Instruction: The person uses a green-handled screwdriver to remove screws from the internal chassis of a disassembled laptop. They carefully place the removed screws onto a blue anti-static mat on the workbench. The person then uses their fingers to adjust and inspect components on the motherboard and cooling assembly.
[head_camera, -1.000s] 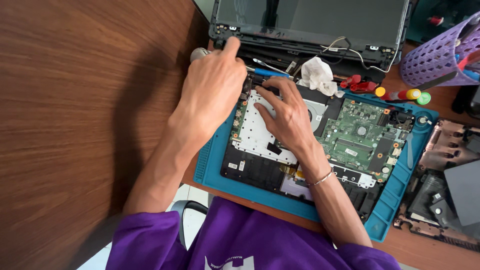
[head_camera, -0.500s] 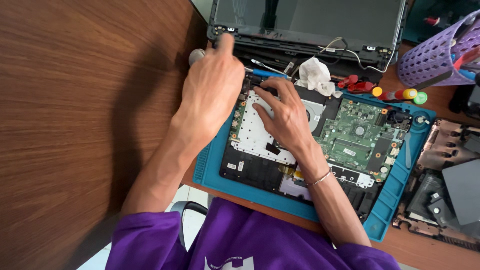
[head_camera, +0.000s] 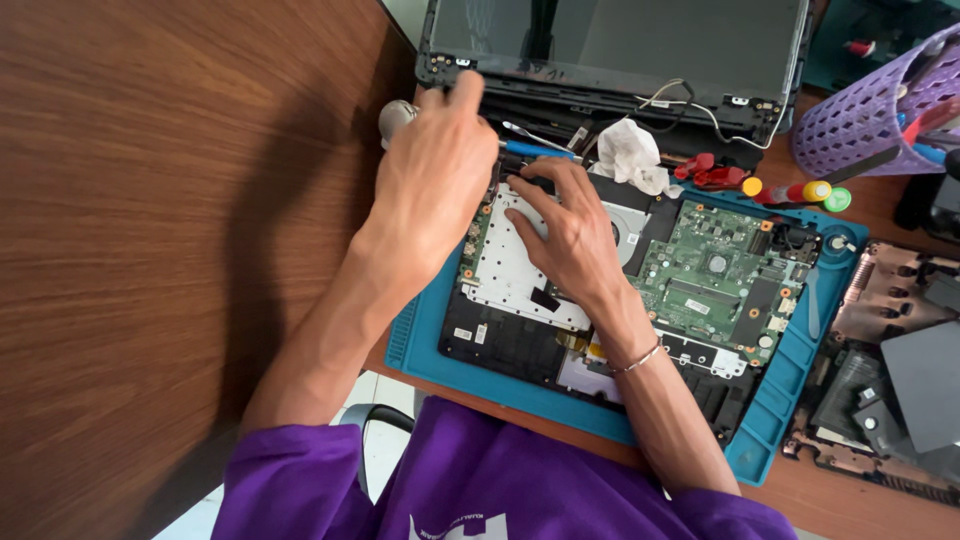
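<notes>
Left hand (head_camera: 432, 185) covers most of a metal object (head_camera: 396, 117); grip unreadable. Blue-handled tool (head_camera: 538, 150) runs under it. Purple basket (head_camera: 880, 105) and second opened chassis (head_camera: 890, 390) cut by right edge. Board (head_camera: 715, 285) components too small to read

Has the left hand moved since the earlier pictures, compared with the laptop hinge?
No. The left hand stays at the same spot by the laptop hinge, index finger raised toward it.

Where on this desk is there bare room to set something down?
The brown wood beyond the left hand and the blue mat lies bare. Crowded: the opened laptop base under the right hand, and the purple basket.
</notes>
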